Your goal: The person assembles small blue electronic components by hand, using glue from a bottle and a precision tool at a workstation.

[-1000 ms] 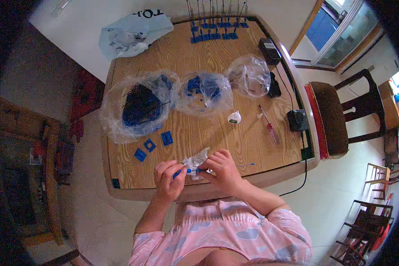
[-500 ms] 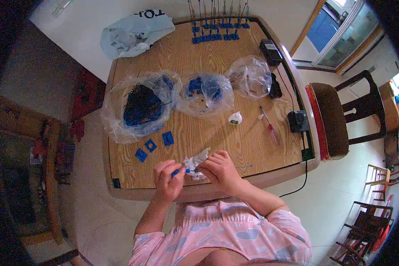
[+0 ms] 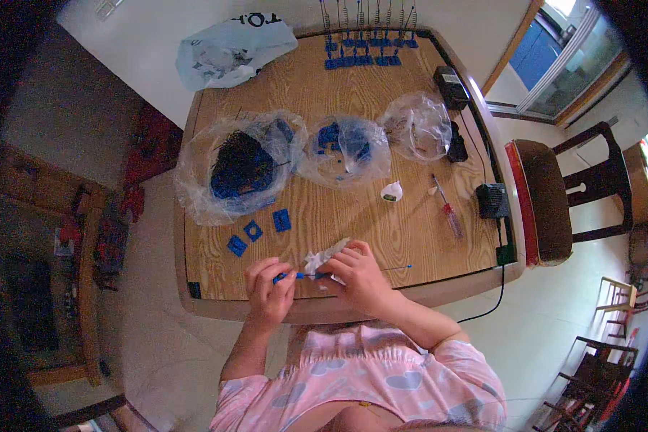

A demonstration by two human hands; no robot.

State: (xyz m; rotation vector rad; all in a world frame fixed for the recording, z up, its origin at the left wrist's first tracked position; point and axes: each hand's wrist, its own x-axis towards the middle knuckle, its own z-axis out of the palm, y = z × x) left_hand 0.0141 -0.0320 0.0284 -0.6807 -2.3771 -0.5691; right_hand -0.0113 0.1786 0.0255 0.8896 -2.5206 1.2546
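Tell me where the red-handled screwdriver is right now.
In the head view, the red-handled screwdriver lies on the right side of the wooden table, between a small white container on its left and a black box on its right.

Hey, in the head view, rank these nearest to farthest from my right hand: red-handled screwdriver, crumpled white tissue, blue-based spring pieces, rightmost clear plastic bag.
From your right hand:
1. Crumpled white tissue, just beside it, leftward.
2. Red-handled screwdriver, ahead to the right.
3. Rightmost clear plastic bag, farther ahead, slightly right.
4. Blue-based spring pieces, at the far edge.
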